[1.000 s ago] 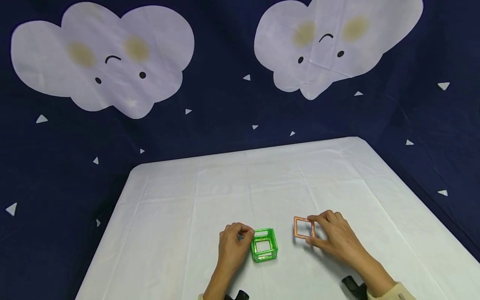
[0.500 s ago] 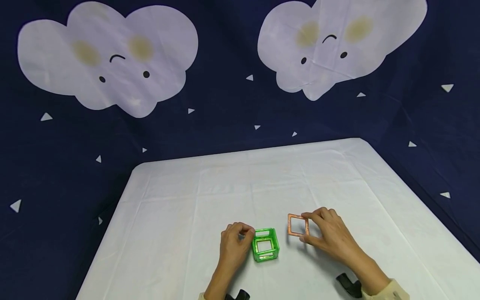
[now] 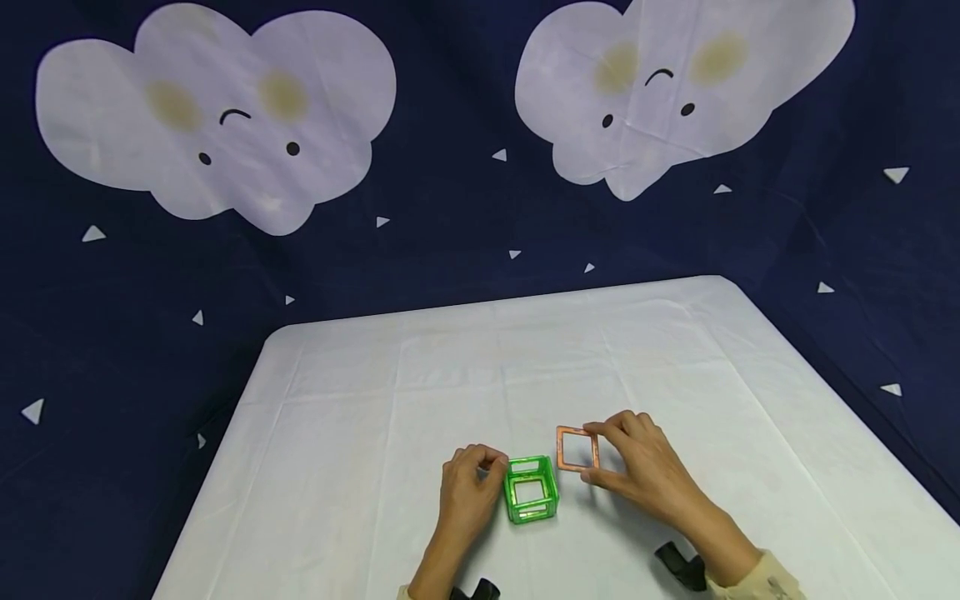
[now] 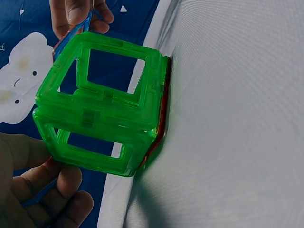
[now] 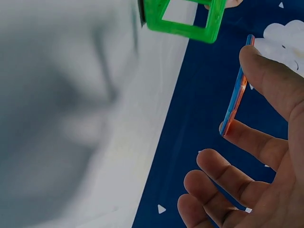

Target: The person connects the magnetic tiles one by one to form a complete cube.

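Observation:
On the white cloth sits an open-topped cube of green magnetic tiles, with a dark red piece along its base in the left wrist view. My left hand pinches the cube's upper left corner between thumb and forefinger. Just right of the cube, my right hand holds a square magnetic tile frame off the cloth by its top and bottom edges. From above the tile looks orange; edge-on in the right wrist view it shows both blue and orange layers. A small gap separates it from the cube.
A white cloth covers the table. Behind it hangs a dark blue curtain with white clouds and small triangles. Black camera mounts sit at both wrists, close above the cloth.
My right hand has moved left with the tile, bringing it close to the green cube's upper right side. My left hand and the cube have stayed in place.

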The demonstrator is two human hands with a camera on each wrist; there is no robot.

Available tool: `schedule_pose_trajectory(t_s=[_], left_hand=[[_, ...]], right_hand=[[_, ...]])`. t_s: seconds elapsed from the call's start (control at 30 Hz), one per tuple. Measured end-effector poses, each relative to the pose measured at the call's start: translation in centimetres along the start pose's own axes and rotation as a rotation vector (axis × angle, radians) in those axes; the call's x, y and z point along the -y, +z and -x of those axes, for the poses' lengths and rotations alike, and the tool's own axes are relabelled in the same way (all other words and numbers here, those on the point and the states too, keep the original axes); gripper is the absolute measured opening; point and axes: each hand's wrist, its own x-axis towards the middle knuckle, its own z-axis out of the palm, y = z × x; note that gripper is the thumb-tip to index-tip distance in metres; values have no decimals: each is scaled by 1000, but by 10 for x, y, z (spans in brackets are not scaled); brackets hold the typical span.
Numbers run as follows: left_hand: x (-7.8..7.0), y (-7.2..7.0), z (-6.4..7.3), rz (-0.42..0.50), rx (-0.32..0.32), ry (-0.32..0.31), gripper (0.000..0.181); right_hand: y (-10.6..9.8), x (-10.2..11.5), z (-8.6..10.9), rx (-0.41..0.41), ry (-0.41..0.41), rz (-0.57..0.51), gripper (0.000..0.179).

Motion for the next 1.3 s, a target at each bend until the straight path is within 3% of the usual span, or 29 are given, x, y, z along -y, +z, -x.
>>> schedule_pose_trajectory(t_s=[0.8,1.07,1.3], left_hand=[[-1,-5,2,11,60,-4,17],[1,-5,2,15,91,-26,18],[3,-4,3,13,72,-6,18]], right_hand=[[15,27,-12,-41,-171,-25,60],[18,36,-13,-4,-174,-15,58],[20,42,-14,26,-164,-10,57]])
